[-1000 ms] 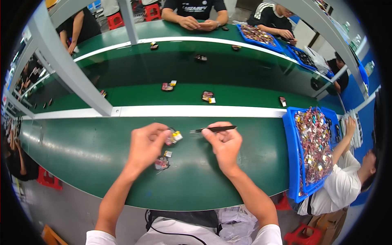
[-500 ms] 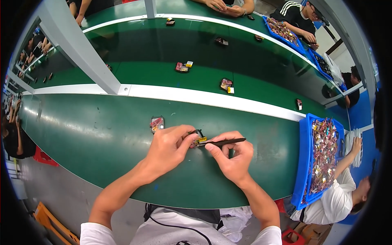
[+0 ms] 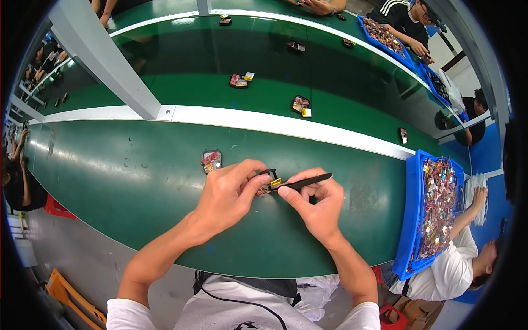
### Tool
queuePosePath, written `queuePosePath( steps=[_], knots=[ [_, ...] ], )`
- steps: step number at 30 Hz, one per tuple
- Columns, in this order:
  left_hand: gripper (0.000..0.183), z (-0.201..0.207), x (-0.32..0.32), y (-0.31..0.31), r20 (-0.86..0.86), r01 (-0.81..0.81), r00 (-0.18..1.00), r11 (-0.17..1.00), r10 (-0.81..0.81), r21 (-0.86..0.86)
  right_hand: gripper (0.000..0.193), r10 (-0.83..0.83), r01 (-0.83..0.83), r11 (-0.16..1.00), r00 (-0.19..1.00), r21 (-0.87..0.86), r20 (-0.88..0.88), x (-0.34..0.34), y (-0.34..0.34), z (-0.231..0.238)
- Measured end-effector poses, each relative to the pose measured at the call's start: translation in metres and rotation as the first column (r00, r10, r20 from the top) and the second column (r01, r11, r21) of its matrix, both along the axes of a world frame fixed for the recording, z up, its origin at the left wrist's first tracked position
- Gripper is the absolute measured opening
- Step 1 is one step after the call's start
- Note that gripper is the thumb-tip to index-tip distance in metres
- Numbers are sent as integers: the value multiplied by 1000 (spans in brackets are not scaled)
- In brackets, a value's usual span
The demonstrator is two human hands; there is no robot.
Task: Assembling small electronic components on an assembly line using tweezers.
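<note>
My left hand [image 3: 228, 190] pinches a small open electronic casing [image 3: 269, 174] with a black frame, a reddish part and a yellow-wrapped piece. Closed around black tweezers [image 3: 309, 181] is my right hand [image 3: 319, 201], and their tip reaches the yellow piece [image 3: 276, 182]. My fingers cover much of the casing, so I cannot tell exactly what the tip grips. Just beyond my left hand, a similar dark casing [image 3: 211, 160] with red and yellowish parts lies on the green table [image 3: 137, 181].
To the right stands a blue tray [image 3: 408, 220] heaped with small wired parts. Beyond a white rail [image 3: 286, 126], several casings, one of them [image 3: 301, 106] near the rail, lie on a green belt [image 3: 192, 99]. A grey post [image 3: 104, 60] rises at left. Other people sit around.
The tweezers' back end has risen, so they slant more steeply, and the yellow piece is more tilted. My left hand keeps its hold on the casing. The whole view has shifted slightly.
</note>
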State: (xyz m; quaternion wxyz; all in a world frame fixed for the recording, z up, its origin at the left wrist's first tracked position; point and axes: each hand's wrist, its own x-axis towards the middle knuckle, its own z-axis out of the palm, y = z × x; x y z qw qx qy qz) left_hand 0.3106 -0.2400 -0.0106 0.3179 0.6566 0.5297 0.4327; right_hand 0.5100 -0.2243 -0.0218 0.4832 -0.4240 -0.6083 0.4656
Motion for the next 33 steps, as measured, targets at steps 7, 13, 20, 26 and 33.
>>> queuePosePath(
  steps=[7,13,20,26,33],
  knots=[
    [10,1,1,-1,18,-15,1000,998,14,57,16,48,-79,975,987,-209,-151,1,3,6],
    [15,3,0,1,15,20,1000,1000,-20,-1,16,76,-96,978,991,-184,-112,6,5,4],
    [25,8,-4,5,389,164,920,867,37,-470,16,74,-88,986,992,-140,-104,8,2,4],
    [31,9,-5,6,532,273,846,837,26,-474,16,27,-33,998,992,-49,-120,5,-1,2],
    [31,11,-11,9,530,315,848,821,-17,-476,15,-65,60,967,998,247,12,1,-5,-1]
  ],
)
